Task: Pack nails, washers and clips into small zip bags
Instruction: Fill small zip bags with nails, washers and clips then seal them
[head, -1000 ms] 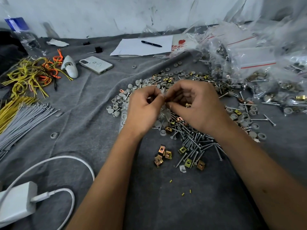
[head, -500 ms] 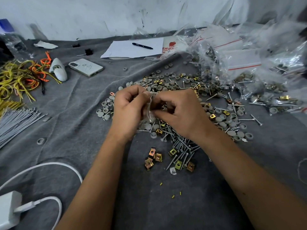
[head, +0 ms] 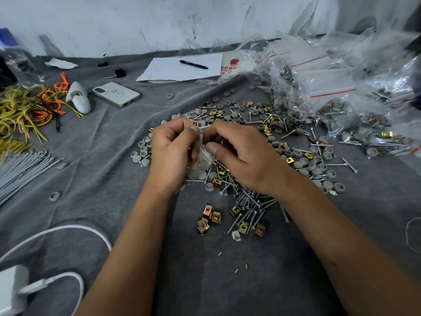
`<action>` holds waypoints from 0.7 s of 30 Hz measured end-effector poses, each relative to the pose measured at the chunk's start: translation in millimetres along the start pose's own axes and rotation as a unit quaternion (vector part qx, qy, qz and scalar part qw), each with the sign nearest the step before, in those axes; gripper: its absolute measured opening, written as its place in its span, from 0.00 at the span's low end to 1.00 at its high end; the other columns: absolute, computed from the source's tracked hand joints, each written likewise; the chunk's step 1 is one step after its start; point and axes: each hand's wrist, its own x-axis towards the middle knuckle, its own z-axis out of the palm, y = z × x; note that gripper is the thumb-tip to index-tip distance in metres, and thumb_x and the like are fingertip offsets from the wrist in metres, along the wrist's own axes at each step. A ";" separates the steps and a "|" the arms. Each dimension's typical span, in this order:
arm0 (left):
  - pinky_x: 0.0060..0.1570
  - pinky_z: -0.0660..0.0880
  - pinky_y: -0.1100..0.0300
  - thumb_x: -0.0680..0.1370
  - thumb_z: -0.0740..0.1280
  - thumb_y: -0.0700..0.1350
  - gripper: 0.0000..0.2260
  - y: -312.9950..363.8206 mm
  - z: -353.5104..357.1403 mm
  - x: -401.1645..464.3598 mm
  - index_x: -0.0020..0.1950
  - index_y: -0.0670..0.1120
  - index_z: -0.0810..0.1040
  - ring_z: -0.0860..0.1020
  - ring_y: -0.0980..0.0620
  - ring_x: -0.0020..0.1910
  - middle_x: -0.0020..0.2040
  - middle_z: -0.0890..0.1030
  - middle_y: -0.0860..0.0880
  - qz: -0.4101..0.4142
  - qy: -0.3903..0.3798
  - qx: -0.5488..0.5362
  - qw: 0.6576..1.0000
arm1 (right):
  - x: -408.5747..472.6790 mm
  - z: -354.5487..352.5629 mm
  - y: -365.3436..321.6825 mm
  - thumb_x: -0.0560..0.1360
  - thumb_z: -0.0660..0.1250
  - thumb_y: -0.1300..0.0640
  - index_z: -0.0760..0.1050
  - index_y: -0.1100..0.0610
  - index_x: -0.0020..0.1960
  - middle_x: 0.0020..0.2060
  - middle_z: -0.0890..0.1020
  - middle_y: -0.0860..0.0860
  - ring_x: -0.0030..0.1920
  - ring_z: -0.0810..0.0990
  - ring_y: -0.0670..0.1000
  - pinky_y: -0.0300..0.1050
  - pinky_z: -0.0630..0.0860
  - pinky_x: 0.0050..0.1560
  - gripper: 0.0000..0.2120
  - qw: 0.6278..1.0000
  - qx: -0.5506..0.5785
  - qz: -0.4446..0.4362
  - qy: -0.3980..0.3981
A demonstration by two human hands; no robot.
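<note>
Pinching the top edge of a small clear zip bag (head: 203, 153) from both sides, the left hand (head: 172, 153) and right hand (head: 242, 156) hold it just above the grey cloth (head: 109, 160) — over a loose heap of screws (head: 248, 201), grey washers (head: 319, 163) and brass clips (head: 209, 217). Filled bags (head: 337, 96) lie at far right.

The small clear bag (head: 203, 153) is mostly hidden between the hands; its contents are unclear. The white charger (head: 11, 290) is cut off at the left edge.
</note>
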 end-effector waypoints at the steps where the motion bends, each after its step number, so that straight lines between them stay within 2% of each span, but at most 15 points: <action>1: 0.27 0.63 0.57 0.78 0.63 0.38 0.12 -1.3 -0.4 0.3 0.35 0.37 0.71 0.65 0.49 0.24 0.25 0.69 0.44 -0.002 0.001 0.001 1.000 | 0.1 -0.1 0.4 0.82 0.64 0.59 0.78 0.58 0.53 0.42 0.79 0.45 0.43 0.78 0.47 0.47 0.75 0.44 0.04 1.000 0.005 0.001 0.007; 3: 0.28 0.65 0.53 0.79 0.63 0.38 0.13 -5.1 -1.5 1.3 0.36 0.35 0.72 0.65 0.48 0.25 0.26 0.69 0.43 -0.009 0.004 0.002 1.000 | 0.5 -0.4 2.0 0.83 0.64 0.58 0.79 0.60 0.50 0.42 0.79 0.49 0.42 0.77 0.49 0.49 0.74 0.43 0.08 1.000 0.008 0.002 0.023; 7: 0.27 0.63 0.61 0.79 0.64 0.37 0.13 -11.8 -0.2 1.9 0.37 0.31 0.69 0.66 0.50 0.25 0.26 0.70 0.43 -0.010 0.012 0.022 1.000 | 0.3 -1.4 4.2 0.83 0.63 0.50 0.77 0.58 0.39 0.39 0.75 0.53 0.39 0.73 0.51 0.49 0.71 0.39 0.18 0.997 -0.020 0.019 0.071; 10: 0.27 0.63 0.62 0.77 0.64 0.39 0.13 -14.0 1.8 2.3 0.36 0.34 0.70 0.66 0.50 0.25 0.26 0.70 0.44 -0.011 0.010 0.044 0.999 | 1.1 -7.7 7.0 0.83 0.61 0.45 0.80 0.60 0.39 0.37 0.75 0.53 0.37 0.73 0.51 0.47 0.70 0.38 0.23 0.990 -0.057 0.052 0.116; 12: 0.27 0.63 0.61 0.77 0.65 0.41 0.12 -13.4 4.5 1.2 0.34 0.39 0.71 0.67 0.49 0.24 0.26 0.71 0.45 -0.010 0.003 0.049 0.999 | 1.1 -17.8 12.1 0.82 0.62 0.44 0.80 0.58 0.40 0.36 0.76 0.50 0.36 0.74 0.48 0.43 0.68 0.35 0.21 0.984 -0.088 0.096 0.120; 14: 0.26 0.63 0.62 0.77 0.65 0.42 0.12 -12.6 9.4 -1.3 0.33 0.42 0.72 0.67 0.50 0.23 0.26 0.71 0.45 -0.007 -0.009 0.055 0.998 | -3.0 -33.4 21.0 0.81 0.67 0.47 0.79 0.52 0.42 0.35 0.76 0.43 0.35 0.74 0.39 0.34 0.66 0.35 0.12 0.977 -0.108 0.147 0.107; 15: 0.25 0.63 0.63 0.77 0.66 0.43 0.13 -12.0 12.5 -3.1 0.34 0.41 0.72 0.67 0.51 0.23 0.26 0.71 0.44 -0.005 -0.017 0.059 0.998 | -7.0 -42.8 26.1 0.80 0.69 0.49 0.80 0.51 0.45 0.35 0.77 0.41 0.37 0.75 0.38 0.33 0.66 0.36 0.08 0.974 -0.114 0.173 0.092; 18: 0.24 0.63 0.65 0.79 0.66 0.42 0.13 -12.0 18.9 -7.0 0.36 0.37 0.72 0.67 0.54 0.21 0.26 0.72 0.45 -0.007 -0.039 0.061 0.997 | -21.7 -74.0 41.3 0.78 0.73 0.53 0.81 0.51 0.47 0.37 0.80 0.43 0.41 0.80 0.44 0.37 0.71 0.42 0.02 0.952 -0.162 0.260 0.022; 21: 0.23 0.64 0.66 0.81 0.66 0.37 0.12 -12.0 19.9 -7.0 0.37 0.41 0.73 0.68 0.56 0.20 0.26 0.73 0.48 -0.006 -0.044 0.070 0.997 | -32.6 -102.9 47.9 0.74 0.76 0.59 0.80 0.47 0.40 0.36 0.79 0.41 0.38 0.77 0.41 0.37 0.70 0.41 0.09 0.912 -0.225 0.340 -0.047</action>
